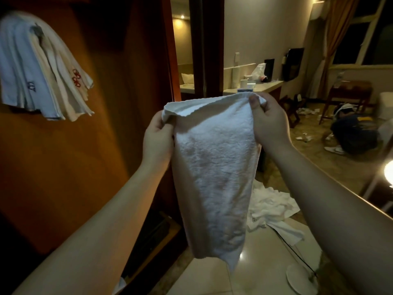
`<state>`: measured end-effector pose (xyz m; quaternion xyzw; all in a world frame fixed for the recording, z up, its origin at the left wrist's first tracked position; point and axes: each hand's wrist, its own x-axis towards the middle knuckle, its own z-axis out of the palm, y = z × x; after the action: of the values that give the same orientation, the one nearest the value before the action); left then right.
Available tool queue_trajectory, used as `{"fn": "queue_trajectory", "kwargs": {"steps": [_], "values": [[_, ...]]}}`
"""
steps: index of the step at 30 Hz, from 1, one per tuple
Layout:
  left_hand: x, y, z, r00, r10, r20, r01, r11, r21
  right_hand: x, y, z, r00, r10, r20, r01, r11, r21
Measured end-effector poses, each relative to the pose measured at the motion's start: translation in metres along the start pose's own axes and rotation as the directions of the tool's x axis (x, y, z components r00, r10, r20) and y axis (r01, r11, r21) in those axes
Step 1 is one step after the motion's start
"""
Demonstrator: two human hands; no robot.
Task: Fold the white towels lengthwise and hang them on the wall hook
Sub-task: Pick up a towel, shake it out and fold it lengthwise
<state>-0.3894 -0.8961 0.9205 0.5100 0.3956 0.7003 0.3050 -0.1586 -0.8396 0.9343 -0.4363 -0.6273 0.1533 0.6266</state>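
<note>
Upper left: hung towels (40, 67) draped on the wooden wall (89, 145), hook hidden beneath. Centre: white towel (214, 177) dangling, top corners pinched in left hand (158, 141) grip and right hand (269, 122) grip. Lower right: crumpled towel pile (272, 207) on floor, partly hidden. Far right: dim, blurred figure crouching.

One head-worn wide-angle view, looking forward and slightly down, close on raised hands. Wooden wall (63, 167) fills 9 o'clock; room recedes toward 2 o'clock; floor (212, 279) at 6.
</note>
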Motion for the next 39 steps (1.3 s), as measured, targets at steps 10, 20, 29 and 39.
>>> {"fn": "queue_trajectory", "kwargs": {"steps": [10, 20, 29, 39], "values": [[0.018, 0.015, -0.009, 0.958, -0.267, 0.104, 0.285, 0.922, -0.262, 0.002, 0.000, 0.000, 0.999, 0.050, 0.009, -0.050, 0.999, -0.007], [0.009, 0.004, -0.014, 0.999, 0.035, -0.013, -0.033, 0.995, 0.096, -0.002, -0.004, 0.001, 0.994, 0.097, 0.059, -0.101, 0.992, 0.069], [0.007, -0.008, -0.021, 0.865, -0.493, 0.093, 0.501, 0.859, -0.104, -0.008, 0.037, -0.003, 0.596, 0.369, 0.713, -0.724, 0.630, 0.279], [-0.003, -0.043, -0.036, 0.863, -0.497, 0.095, 0.489, 0.867, 0.095, -0.044, 0.082, 0.010, 0.412, 0.488, 0.769, -0.893, 0.383, 0.235]]}}
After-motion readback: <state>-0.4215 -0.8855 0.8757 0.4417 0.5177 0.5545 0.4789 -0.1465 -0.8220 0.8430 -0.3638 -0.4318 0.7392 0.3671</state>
